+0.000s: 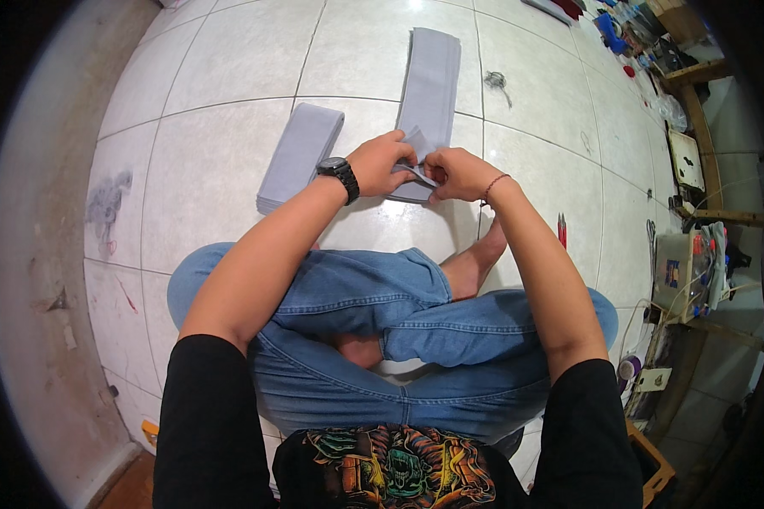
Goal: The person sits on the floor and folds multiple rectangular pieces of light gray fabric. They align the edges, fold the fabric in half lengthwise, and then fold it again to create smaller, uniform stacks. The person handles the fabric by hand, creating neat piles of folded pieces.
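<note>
A long stack of grey fabric strips (pixel 430 83) lies on the tiled floor in front of me. At its near end, my left hand (pixel 382 164), with a black watch at the wrist, pinches a raised edge of the top strip between thumb and fingers. Close by on the right, my right hand (pixel 452 175) grips another part of the same raised fabric, and a small gap shows between the layers. Left of my left hand lies a second stack of grey fabric (pixel 302 149), folded and thicker, untouched.
Red-handled pointed tools (pixel 562 232) lie right of my right forearm, with scissors (pixel 650 232) farther right. A dark thread tangle (pixel 495 80) is on the floor. A plastic container (pixel 672 273) and wooden frame (pixel 707 140) line the right side; a wall (pixel 38 254) stands left.
</note>
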The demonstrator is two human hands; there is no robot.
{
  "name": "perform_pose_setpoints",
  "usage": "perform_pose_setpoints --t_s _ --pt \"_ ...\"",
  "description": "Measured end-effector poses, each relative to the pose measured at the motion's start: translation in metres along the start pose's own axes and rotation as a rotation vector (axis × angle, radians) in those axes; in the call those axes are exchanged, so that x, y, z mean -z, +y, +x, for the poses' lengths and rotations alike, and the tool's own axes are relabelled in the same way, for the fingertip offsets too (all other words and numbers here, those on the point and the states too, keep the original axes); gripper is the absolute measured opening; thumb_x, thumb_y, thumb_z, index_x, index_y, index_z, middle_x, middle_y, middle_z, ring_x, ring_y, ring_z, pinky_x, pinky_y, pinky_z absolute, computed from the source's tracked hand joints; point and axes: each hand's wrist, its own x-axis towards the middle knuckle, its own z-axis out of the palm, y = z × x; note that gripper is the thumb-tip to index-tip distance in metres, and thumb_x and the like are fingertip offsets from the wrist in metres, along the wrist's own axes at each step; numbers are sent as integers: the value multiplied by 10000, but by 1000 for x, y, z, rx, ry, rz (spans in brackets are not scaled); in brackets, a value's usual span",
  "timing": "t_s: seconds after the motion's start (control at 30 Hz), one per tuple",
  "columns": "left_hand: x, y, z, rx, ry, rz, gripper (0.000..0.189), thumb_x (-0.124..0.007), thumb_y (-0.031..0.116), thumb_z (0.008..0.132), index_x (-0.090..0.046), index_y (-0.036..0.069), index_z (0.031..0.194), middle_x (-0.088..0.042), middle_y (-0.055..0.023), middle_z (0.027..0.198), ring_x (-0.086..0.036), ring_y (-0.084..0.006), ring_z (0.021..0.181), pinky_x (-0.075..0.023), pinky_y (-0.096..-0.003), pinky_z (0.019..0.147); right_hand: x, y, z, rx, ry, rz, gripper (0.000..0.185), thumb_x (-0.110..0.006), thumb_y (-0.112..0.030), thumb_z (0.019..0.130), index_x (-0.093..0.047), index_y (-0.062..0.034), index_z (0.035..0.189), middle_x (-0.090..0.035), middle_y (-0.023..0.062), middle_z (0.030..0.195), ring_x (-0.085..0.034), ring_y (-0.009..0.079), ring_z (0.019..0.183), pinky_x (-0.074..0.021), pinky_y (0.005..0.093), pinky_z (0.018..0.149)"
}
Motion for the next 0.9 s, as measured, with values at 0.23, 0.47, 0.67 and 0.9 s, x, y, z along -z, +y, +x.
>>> perform_pose_setpoints --t_s 0.23,0.47,0.67,0.9 --pt "5 2 0 -29 -4 19 384 -862 381 902 -777 67 1106 -630 -150 1074 -684 -356 973 -560 -438 857 8 -5 -6 77 112 67 475 -941 -110 722 -767 -46 1159 -754 150 1063 -730 316 981 -594 389 918" --pt "3 5 -3 -24 3 58 429 -846 437 917 -782 65 1122 -638 -163 1065 -683 -369 963 -559 -441 852 16 -2 -5 53 247 164 237 -867 -113 876 -775 -21 1074 -688 116 1016 -683 235 916 -567 364 853" --pt "-5 -5 5 15 128 38 295 -735 315 1038 -768 42 1146 -675 -194 1030 -676 -410 973 -554 -463 868 13 -1 -1 1 487 205 266 -824 -254 960 -784 2 1015 -713 127 875 -676 244 826 -546 379 761" --pt "-2 -10 5 -61 172 -1 235 -732 229 981 -770 26 1091 -716 -217 1021 -704 -422 976 -549 -491 839 0 0 -15 -20 223 199 402 -932 -351 886 -742 -3 818 -674 59 671 -570 148 640 -503 342 635"
